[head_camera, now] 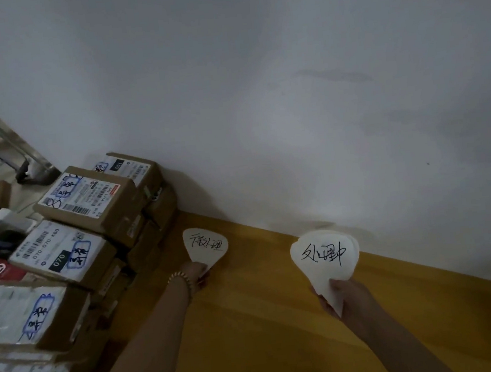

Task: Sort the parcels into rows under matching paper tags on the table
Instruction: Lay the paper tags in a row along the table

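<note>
Biggest thing here is the plain white wall point(257, 78), it fills most of the view. Below it runs the yellow wooden worktop point(267, 320), pushed right up against the wall.

The parcels point(84, 221) are all still piled on the left end of the worktop: brown cardboard boxes stacked a few high, shipping labels up, some with blue marker scribbles on them. The far end of the pile touches the wall.

Then there are two fan-shaped white paper tags with black handwriting. The left tag point(205, 244) sits just beside the parcel pile, wide end toward the wall. The right tag point(324, 256) is well apart from it, further along the wall, and from the layered edges it looks like more than one sheet.

The left grip point(196, 274) is pinching the narrow end of the left tag, and there's a bead bracelet point(179, 277) on that wrist. The right grip point(343, 293) is wrapped around the pointed end of the right tag.
</note>
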